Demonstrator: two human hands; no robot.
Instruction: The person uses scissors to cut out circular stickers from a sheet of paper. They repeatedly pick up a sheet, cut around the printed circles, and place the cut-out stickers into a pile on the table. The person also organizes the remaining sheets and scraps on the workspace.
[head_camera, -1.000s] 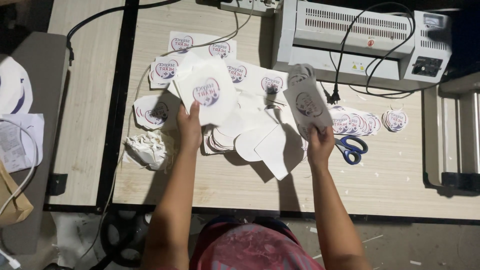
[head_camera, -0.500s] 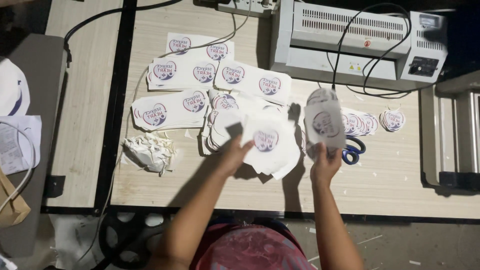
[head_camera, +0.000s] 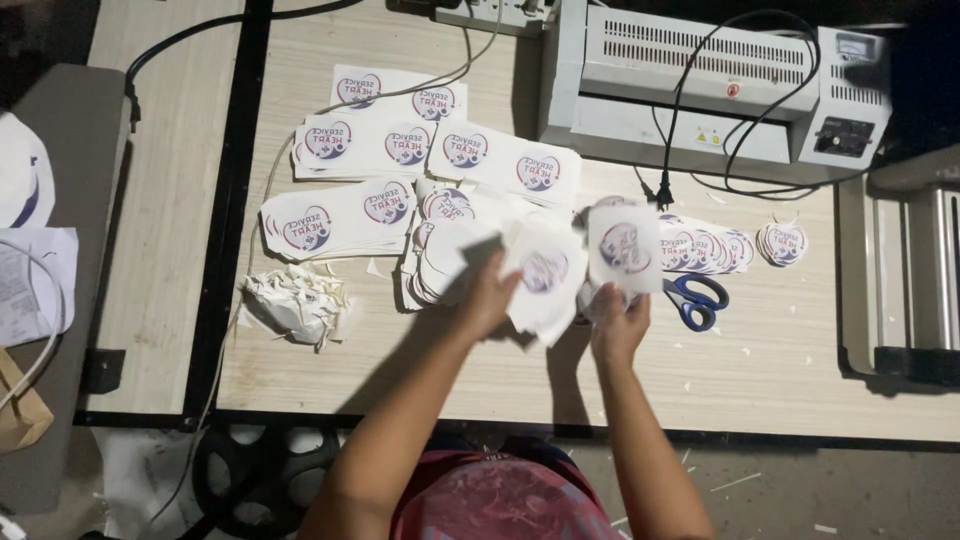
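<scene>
Pale wooden tabletop (head_camera: 780, 380) fills the view in dim light, and the laminator (head_camera: 700, 90) at its far edge is cut off by the frame, while the undersides of both hands are hidden, so the fingers are hard to make out. Right hand (head_camera: 618, 322) has its grip clamped on a stack of round printed stickers (head_camera: 624, 247), held upright just left of the blue-handled scissors (head_camera: 697, 298). Left hand (head_camera: 490, 300) pinches a printed sheet (head_camera: 545, 275) over the pile of cut-outs (head_camera: 440, 265); half a second ago this hand lay lower and further left, and the sheet has since come closer to the right hand's stack.
</scene>
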